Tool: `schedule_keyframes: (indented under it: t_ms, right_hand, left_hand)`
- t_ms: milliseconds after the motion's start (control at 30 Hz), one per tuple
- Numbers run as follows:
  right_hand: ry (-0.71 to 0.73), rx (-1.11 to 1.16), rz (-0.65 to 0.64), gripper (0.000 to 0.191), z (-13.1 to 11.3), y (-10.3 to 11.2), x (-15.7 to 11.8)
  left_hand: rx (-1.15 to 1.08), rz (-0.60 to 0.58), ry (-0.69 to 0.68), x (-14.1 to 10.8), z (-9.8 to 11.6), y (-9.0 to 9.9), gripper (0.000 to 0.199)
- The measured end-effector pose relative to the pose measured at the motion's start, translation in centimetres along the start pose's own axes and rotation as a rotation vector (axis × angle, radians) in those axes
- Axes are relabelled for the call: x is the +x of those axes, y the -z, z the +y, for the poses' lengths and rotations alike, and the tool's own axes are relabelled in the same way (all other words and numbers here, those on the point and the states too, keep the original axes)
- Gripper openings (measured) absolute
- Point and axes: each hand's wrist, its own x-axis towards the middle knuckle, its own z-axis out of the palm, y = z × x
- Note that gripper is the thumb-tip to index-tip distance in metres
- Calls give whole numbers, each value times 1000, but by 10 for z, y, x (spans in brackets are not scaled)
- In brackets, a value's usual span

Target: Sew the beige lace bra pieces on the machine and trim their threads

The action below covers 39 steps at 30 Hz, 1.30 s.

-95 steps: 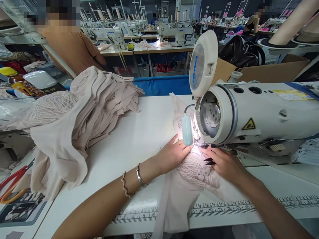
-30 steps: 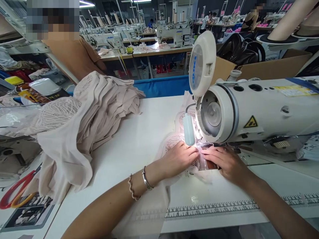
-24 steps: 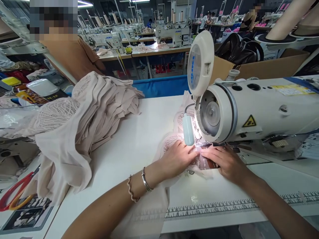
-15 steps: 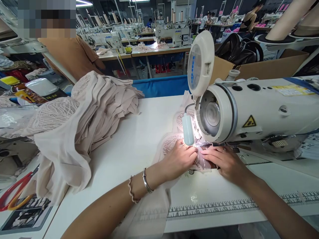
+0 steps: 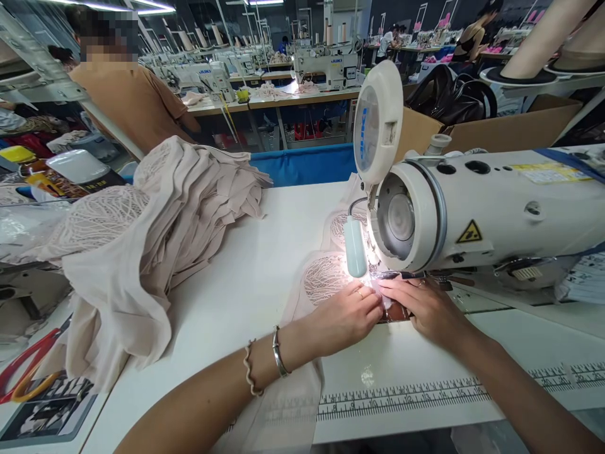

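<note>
A beige lace garment piece [image 5: 326, 282] lies on the table under the sewing machine [image 5: 491, 208], its plain part trailing toward the front edge. My left hand [image 5: 352, 317] is closed on the fabric just before the needle area, fingers bent and pressed together. Beside it, my right hand [image 5: 432, 312] lies flat with fingers stretched over the fabric's edge, touching it near the presser foot. The needle itself is hidden behind a small pale-blue lamp [image 5: 355, 249], which lights the spot brightly. A brown plate [image 5: 396, 312] shows below the fingertips.
A stack of beige lace pieces [image 5: 189, 202] stands on the left. Red-and-orange-handled scissors [image 5: 33, 366] lie at the left edge. A printed ruler [image 5: 401, 401] runs along the front. Behind are a cardboard box [image 5: 510, 132], thread cones and a person in a brown shirt [image 5: 132, 101].
My left hand has shifted slightly right and toward me. The lace edge between my hands has moved away toward the needle, baring more of the brown plate. My right hand stays almost in place.
</note>
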Motion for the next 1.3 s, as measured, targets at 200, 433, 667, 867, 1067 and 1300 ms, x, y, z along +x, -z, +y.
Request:
schedule_keyframes:
  t_ms: [200,433,667,867,1067,1300]
  right_hand:
    - [27,20,59,37,-6,9,5]
    - [-14,46,14,56,0,3,-1]
    - [-79,-1,13,55,-3,4,-2]
    - [-148,-45,45,31,-5,7,-5]
    - [-235,-77,37,18,-7,1,-5]
    - [-73,-3,8,33,-3,0,-5]
  left_hand:
    - [-64,-16,99,-4,-1,-2,34]
    - [-76,-18,156,-6,-6,-5,37]
    - [-158,-51,204,-5,-19,1,36]
    - [-191,-50,240,-10,-33,-6,47]
    - [-186,-47,308,-9,-37,-2,36]
    - [-8,-34,622,-3,-35,-14,23]
